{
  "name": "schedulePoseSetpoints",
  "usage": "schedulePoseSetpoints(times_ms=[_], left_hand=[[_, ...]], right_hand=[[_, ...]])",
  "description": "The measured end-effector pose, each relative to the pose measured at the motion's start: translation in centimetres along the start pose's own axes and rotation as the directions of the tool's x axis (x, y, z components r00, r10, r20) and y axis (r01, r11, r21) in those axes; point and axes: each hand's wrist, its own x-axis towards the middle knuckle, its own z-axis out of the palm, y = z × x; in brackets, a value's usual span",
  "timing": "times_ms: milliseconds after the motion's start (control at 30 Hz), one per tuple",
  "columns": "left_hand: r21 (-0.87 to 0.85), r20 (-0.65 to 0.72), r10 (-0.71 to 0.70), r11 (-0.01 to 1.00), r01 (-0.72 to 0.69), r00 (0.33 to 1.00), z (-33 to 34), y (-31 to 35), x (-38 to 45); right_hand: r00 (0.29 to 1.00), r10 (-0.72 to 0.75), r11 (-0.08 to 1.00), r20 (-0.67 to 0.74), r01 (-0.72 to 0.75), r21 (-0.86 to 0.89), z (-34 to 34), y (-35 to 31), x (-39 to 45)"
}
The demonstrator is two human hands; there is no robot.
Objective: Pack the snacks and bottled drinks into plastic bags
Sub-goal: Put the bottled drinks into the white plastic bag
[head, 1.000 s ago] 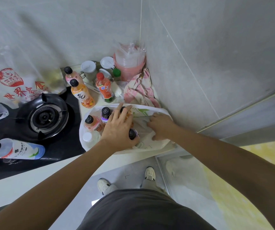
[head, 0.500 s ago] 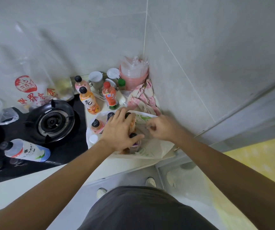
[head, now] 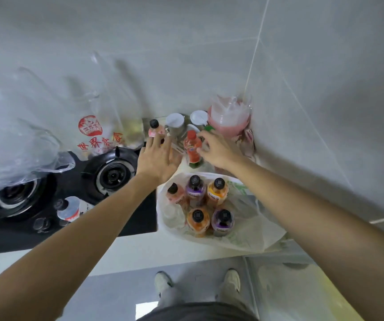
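A white plastic bag (head: pixel 253 230) lies open on the counter with several bottles standing in it, among them a purple one (head: pixel 195 187) and an orange one (head: pixel 217 189). Behind the bag stands a red-capped orange bottle (head: pixel 191 148). My right hand (head: pixel 217 150) is against its right side with fingers curled; whether it grips is unclear. A green cap (head: pixel 209 128) peeks out above that hand. My left hand (head: pixel 157 158) hovers with spread fingers, its fingertips at the foot of a pink black-capped bottle (head: pixel 155 130).
A black gas stove (head: pixel 112 174) sits to the left with a water bottle (head: pixel 70 208) lying on it. Clear bags with red print (head: pixel 93 135) lean on the wall. Lidded metal mugs (head: pixel 174 122), wrapped pink cups (head: pixel 229 117) and a cloth (head: pixel 248 141) fill the corner.
Both hands have left the bottles in the bag and moved back to the bottles by the wall. The bag's bottles now show uncovered. The orange bottle beside the pink one is hidden.
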Motion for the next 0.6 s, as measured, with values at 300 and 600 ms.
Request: schedulePoseSetpoints(times_ms=[300, 600], left_hand=[[-0.040, 0.171, -0.108, 0.992, 0.117, 0.979, 2.8, -3.7, 4.6], [-0.171, 0.069, 0.017, 0.985, -0.005, 0.998, 3.5, -2.9, 4.3]], right_hand=[[0.997, 0.075, 0.990, 0.024, -0.071, -0.120, 3.4, -0.3, 5.8], [0.995, 0.027, 0.999, -0.093, -0.023, 0.047, 3.1, 0.8, 2.7]])
